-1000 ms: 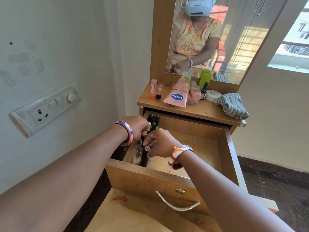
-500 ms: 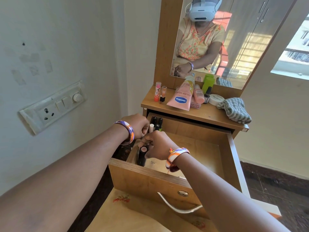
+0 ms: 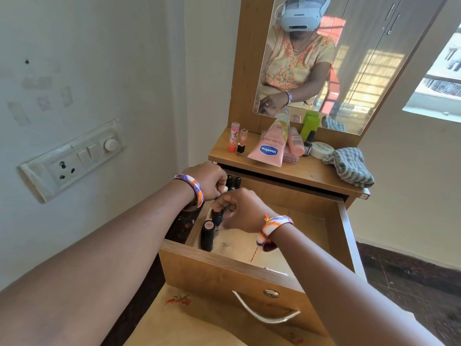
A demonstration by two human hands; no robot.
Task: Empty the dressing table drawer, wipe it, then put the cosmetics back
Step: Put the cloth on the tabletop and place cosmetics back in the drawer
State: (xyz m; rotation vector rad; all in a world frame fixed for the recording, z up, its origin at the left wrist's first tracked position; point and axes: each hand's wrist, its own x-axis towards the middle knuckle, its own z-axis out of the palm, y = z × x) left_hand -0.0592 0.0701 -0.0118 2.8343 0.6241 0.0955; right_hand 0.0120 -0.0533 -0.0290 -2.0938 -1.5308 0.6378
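A small dark cosmetic tube [image 3: 218,217] is being pinched between the fingertips of the right hand [image 3: 239,211], low in the left part of the open drawer [image 3: 294,218]. The left hand [image 3: 209,179] is being held curled into a fist just beyond it, at the far left corner of the drawer; a pale tip is showing under its knuckles, but what is being gripped there cannot be told. The two hands are being kept close together, nearly touching. A multicoloured bangle is being worn on each wrist.

Just near of the right fingertips, a black lipstick [image 3: 208,235] with a pink round top is being kept upright against the left wall of the drawer. Several more black tubes [image 3: 234,183] are standing at the far left corner, partly hidden by the left hand. The rest of the drawer floor, to the right, is lying bare.

On the dressing table top [image 3: 306,172], beyond the drawer, other cosmetics are being kept: a pink stick [image 3: 234,137] and a small orange bottle [image 3: 242,141] at the left, a pink Vaseline tube [image 3: 270,146] in the middle, a smaller peach bottle [image 3: 296,141], a green container [image 3: 310,127], a dark nail polish bottle [image 3: 308,143] and a white round jar [image 3: 321,149] just right of it. A grey striped cloth [image 3: 349,166] is lying bunched at the right end of the top. The person's hands are being reflected in the mirror [image 3: 361,58] above
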